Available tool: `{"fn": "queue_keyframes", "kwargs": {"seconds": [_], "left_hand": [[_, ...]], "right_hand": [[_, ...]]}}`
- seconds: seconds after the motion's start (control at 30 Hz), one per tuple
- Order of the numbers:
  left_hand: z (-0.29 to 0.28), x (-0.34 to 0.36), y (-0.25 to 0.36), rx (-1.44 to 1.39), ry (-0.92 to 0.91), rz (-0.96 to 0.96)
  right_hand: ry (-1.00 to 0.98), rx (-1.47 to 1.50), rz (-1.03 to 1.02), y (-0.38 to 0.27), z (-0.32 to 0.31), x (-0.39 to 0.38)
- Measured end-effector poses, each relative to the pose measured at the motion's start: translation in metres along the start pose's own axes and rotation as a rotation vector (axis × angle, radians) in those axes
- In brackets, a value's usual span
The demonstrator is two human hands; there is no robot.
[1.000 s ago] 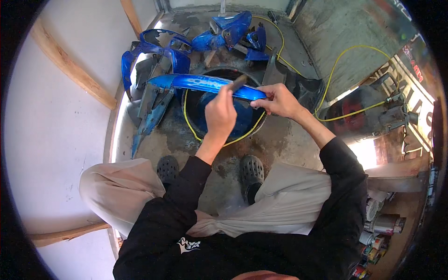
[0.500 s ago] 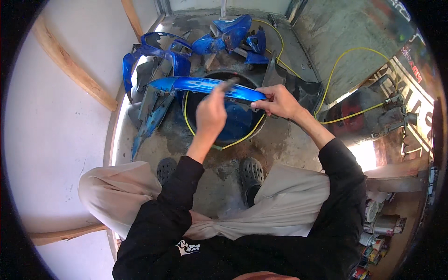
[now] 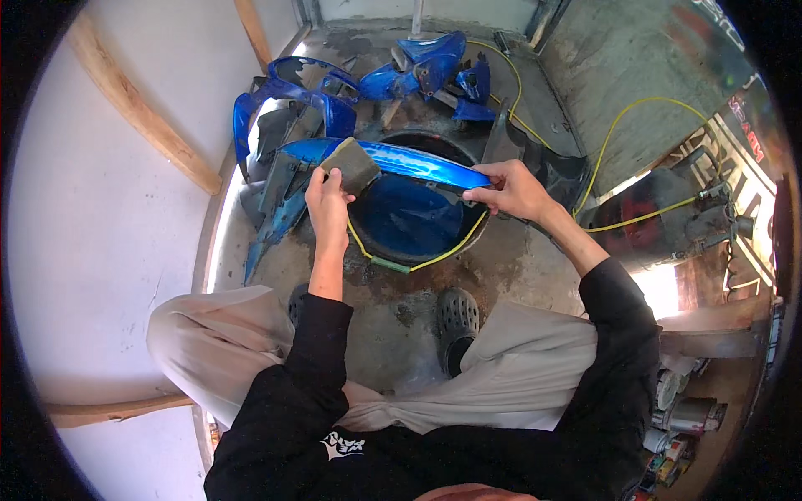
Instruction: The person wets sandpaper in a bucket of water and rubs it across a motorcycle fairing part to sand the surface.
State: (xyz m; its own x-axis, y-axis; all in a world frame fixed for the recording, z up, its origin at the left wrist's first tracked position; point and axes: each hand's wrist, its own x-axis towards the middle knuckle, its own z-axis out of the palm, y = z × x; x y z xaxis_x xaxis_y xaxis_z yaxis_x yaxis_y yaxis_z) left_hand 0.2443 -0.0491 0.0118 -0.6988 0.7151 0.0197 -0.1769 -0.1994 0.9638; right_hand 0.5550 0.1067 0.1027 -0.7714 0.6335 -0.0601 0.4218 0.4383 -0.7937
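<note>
Working remotely, I have the wide dark tub (image 3: 426, 140) beneath the long blue panel (image 3: 418, 163), probably to catch drips; my right hand (image 3: 514, 190) pinches the panel's right end, seemingly for steadiness, while my left hand (image 3: 328, 204) grips a grey-brown pad (image 3: 355, 167) over its left part.

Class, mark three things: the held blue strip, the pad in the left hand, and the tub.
Blue strip (image 3: 426, 165): head view, middle of its glossy face.
Pad (image 3: 357, 169): head view, its broad flat face.
Tub (image 3: 433, 142): head view, dark inner wall beyond the strip.
</note>
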Motion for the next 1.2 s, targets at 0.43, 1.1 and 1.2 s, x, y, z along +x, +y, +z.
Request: {"fn": "queue_keyframes", "kwargs": {"seconds": [0.43,1.1,1.2], "left_hand": [[0.008,-0.006,-0.004,-0.124,-0.228,0.004],[0.035,0.001,-0.004,0.815,-0.152,0.797],[0.015,0.02,-0.008,0.833,-0.278,0.757]], "right_hand": [[0.014,0.022,0.01,0.0,-0.003,0.004],[-0.071,0.035,0.025,-0.003,-0.001,-0.003],[-0.086,-0.012,0.011,-0.009,0.001,0.001]]}}
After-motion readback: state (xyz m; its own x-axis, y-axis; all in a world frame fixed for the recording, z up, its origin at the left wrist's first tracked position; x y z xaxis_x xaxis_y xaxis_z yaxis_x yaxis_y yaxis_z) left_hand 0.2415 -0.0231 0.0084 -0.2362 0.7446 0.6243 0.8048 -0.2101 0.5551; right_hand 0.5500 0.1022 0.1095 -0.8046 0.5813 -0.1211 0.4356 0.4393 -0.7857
